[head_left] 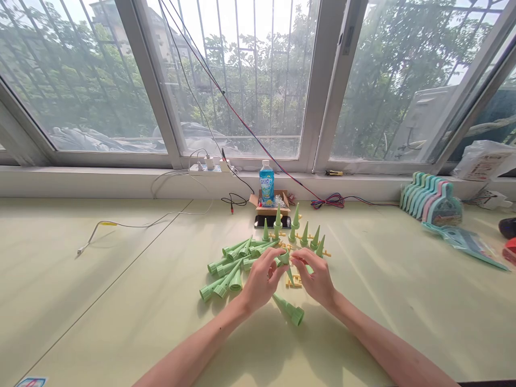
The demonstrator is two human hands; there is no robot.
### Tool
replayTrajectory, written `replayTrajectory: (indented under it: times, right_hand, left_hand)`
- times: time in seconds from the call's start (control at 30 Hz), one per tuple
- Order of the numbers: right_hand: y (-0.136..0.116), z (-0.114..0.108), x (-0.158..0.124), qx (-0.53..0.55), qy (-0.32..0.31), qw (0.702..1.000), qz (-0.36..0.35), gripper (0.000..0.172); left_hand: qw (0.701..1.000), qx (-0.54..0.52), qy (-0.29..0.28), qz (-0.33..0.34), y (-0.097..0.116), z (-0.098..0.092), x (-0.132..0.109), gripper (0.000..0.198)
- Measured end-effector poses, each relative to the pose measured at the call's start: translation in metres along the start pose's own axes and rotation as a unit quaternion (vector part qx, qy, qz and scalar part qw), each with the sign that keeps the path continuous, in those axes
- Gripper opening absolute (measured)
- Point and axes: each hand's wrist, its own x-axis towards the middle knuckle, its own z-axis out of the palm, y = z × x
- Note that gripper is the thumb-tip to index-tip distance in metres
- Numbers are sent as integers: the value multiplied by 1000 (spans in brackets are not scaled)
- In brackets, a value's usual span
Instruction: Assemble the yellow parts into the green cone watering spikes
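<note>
My left hand [264,275] is closed around a green plastic watering spike [284,257], its open cup end up and its point slanting down. At the side of this spike, my right hand [315,275] is closed in a pinch; what its fingertips hold is too small to make out. Several loose green spikes [226,266] lie heaped to the left, and one more spike [292,312] rests on the table just below my hands. Behind my hands, several spikes with yellow valves [315,239] stand point up. Small yellow valve pieces [294,281] lie between my wrists.
A phone [264,222] lies behind the spikes, before a small cardboard box [278,208] and a blue bottle [266,185]. Cables [328,201] run along the sill. At the right stand packed pastel-coloured items [433,200]. A bent thin cable [97,228] lies at the left.
</note>
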Motion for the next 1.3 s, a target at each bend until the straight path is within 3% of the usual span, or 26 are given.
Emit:
replayTrajectory:
  times: [0.47,0.8,1.03,1.3]
  right_hand:
    - [-2,2,0,17,-44,997,63,19]
    - [-3,-1,-1,14,-13,999,33,18]
    - [-4,-2,-1,12,-15,1000,-3,17]
    - [-4,-3,-1,19,-23,999,-16,17]
  left_hand:
    - [998,-10,54,7,6,1,3,19]
    - [991,-108,34,-70,9,-1,3,36]
    - [945,-278,-7,-175,16,-3,9,42]
    - [927,-322,-56,-184,15,-6,7,41]
